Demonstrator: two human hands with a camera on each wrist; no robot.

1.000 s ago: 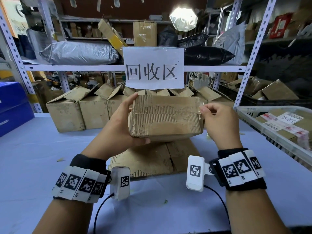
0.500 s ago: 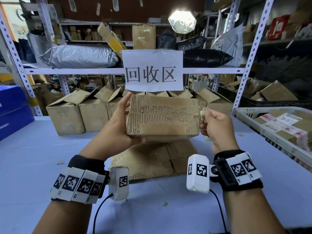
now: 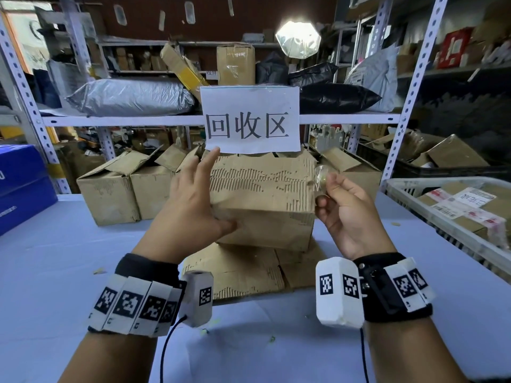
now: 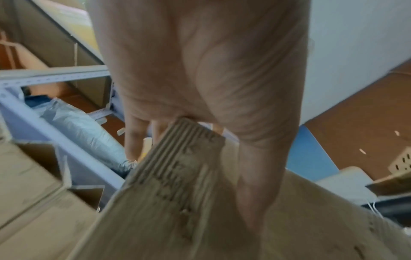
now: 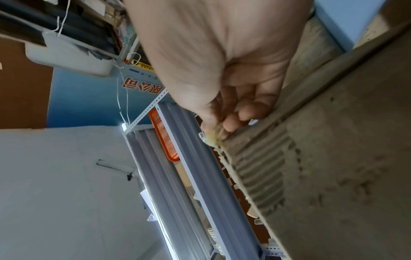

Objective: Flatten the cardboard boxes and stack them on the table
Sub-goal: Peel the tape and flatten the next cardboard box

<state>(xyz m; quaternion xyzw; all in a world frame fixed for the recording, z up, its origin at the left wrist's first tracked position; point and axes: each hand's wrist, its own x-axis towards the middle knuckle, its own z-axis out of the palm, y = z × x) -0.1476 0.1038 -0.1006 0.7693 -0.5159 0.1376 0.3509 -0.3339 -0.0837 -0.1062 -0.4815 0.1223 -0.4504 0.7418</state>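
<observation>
I hold a worn brown cardboard box (image 3: 262,194) in the air above a flattened cardboard sheet (image 3: 237,269) that lies on the blue table (image 3: 83,272). My left hand (image 3: 190,205) grips the box's left end, thumb across the front face and fingers up along the side. The left wrist view shows the box corner (image 4: 177,211) wedged between the thumb and fingers of that left hand (image 4: 200,70). My right hand (image 3: 345,211) pinches a crumpled strip of clear tape (image 3: 320,175) at the box's upper right corner. In the right wrist view the tape (image 5: 213,139) still touches the box edge (image 5: 333,158).
Several open cardboard boxes (image 3: 110,194) stand in a row at the back of the table under a paper sign (image 3: 250,120). A white basket (image 3: 442,225) with labelled parcels sits at the right. Blue boxes (image 3: 22,186) lie at the left. Shelf uprights (image 3: 414,87) frame the back.
My right hand has pulled the tape off the box's top right edge and now holds it bunched beside the corner. My left fingers have stretched upward along the box's side.
</observation>
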